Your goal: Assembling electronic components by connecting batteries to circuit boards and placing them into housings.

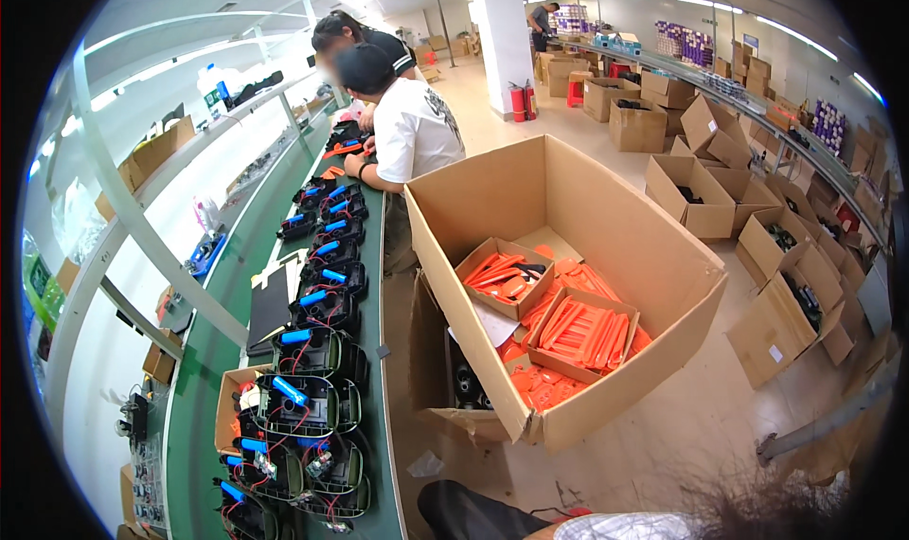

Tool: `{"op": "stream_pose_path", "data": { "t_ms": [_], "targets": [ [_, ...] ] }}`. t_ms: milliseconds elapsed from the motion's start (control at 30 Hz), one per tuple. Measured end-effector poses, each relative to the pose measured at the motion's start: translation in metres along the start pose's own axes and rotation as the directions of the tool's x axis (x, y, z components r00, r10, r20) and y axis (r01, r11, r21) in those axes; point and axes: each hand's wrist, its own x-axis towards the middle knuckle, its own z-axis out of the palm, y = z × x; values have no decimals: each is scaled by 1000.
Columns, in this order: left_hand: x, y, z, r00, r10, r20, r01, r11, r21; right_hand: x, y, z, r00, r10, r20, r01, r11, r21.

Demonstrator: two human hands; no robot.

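Neither of my hands shows; only a dark trouser leg (473, 513) and a white sleeve (625, 526) come in at the lower edge. In front of me, to the right of the bench, a large open cardboard box (625, 218) rests tilted above another carton. Inside it, a small cardboard tray (516, 305) and a second small tray (561, 358) hold long orange plastic strips (589, 335). Loose orange pieces (540, 388) lie around them. On the green bench (379, 426) stand rows of black device housings (317, 403) with blue cylindrical cells (291, 390) and red wires.
Two people work further along the bench, one in a white shirt (417, 128). A dark carton (431, 369) stands beneath the large box. Open cartons (686, 194) crowd the right side. A white post (156, 227) rises along the bench. Red fire extinguishers (518, 102) stand by a pillar.
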Motion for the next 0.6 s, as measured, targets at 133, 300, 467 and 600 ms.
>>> {"op": "stream_pose_path", "data": {
  "t_ms": [133,300,467,600],
  "targets": [
    [1,3,2,1000,-13,-1,13,1000,1,-3,6,-3,1000,12,-4,-12,1000,17],
    [0,8,3,1000,-19,0,19,1000,6,-3,9,-5,1000,18,-9,-18,999,27],
    [-5,14,-2,1000,-20,-7,20,1000,-1,-3,7,-4,1000,21,-9,-21,999,29],
    [-11,11,-14,999,-18,-29,17,999,-30,-3,1,1,1000,21,-3,-21,1000,21]
  ]
}}
